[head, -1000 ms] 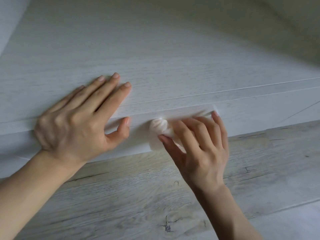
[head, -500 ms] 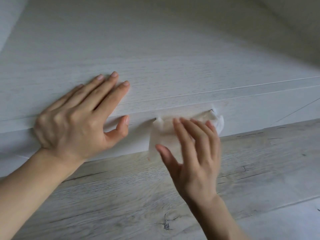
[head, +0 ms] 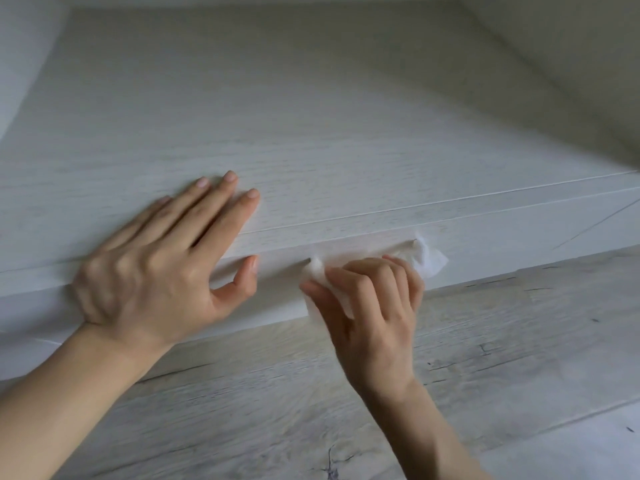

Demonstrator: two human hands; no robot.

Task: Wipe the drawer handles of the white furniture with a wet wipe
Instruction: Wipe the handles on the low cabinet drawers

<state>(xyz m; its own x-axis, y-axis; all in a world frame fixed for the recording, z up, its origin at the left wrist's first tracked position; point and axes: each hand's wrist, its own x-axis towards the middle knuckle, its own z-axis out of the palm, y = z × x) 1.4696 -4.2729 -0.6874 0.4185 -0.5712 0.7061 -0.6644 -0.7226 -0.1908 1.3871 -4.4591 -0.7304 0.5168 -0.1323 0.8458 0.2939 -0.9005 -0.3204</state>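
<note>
One wipe [head: 431, 263] between drawer [head: 519, 237], right hand [head: 375, 306].

My left hand [head: 152, 268] lies flat on the white furniture [head: 311, 133], fingers straight. My right hand [head: 374, 313] grips the wet wipe [head: 427, 259] with curled fingers, pressing it against the drawer front [head: 519, 230] above the wood floor [head: 519, 341].

The single head view looked forward and steeply down from close range. The furniture [head: 311, 116] filled the far part and ran off left and right, and the floor [head: 485, 358] lay across the near part.
</note>
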